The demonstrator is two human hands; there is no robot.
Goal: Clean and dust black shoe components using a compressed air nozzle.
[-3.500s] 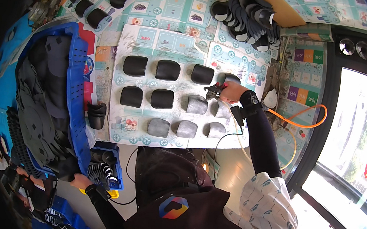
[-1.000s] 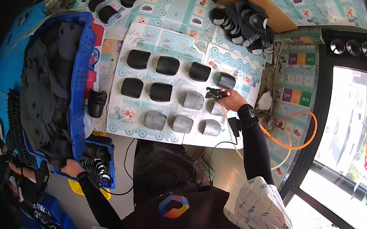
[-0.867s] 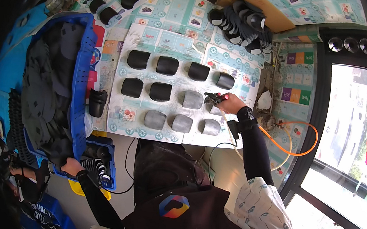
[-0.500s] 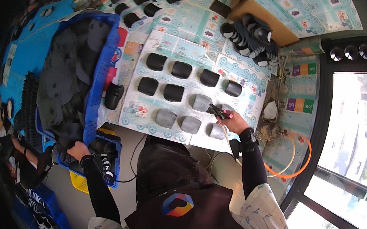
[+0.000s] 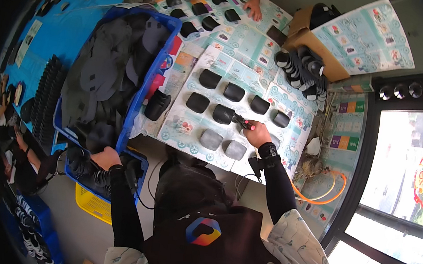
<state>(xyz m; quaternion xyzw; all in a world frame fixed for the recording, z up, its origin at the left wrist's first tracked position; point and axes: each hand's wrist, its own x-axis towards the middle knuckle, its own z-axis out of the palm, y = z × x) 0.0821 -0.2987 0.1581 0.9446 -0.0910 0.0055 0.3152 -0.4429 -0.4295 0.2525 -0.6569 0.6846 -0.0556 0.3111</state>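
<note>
My right hand [image 5: 257, 133] grips a small black hand tool with a red tip [image 5: 243, 121]. The tip touches a black rounded pad [image 5: 223, 114] in the middle row of a printed paper sheet [image 5: 181, 124]. More black pads [image 5: 234, 92] lie in rows on the sheet, with two grey pads [image 5: 211, 139] in the near row. My left hand [image 5: 106, 158] reaches down into a small blue bin [image 5: 140, 160] of dark parts, its fingers hidden among them.
A big blue crate [image 5: 148, 72] of dark grey fabric pieces stands at the left, with a black cup-shaped piece [image 5: 157, 105] beside it. At the back are a cardboard box [image 5: 313, 50], stacked black pieces [image 5: 299, 66] and another person's hand [image 5: 254, 9]. An orange hose [image 5: 317, 195] lies at the right, and a yellow basket [image 5: 93, 203] is below.
My right hand has carried the tool leftward from the right-hand column of pads to the middle pad. The left hand stays low in the small bin. The view has tilted.
</note>
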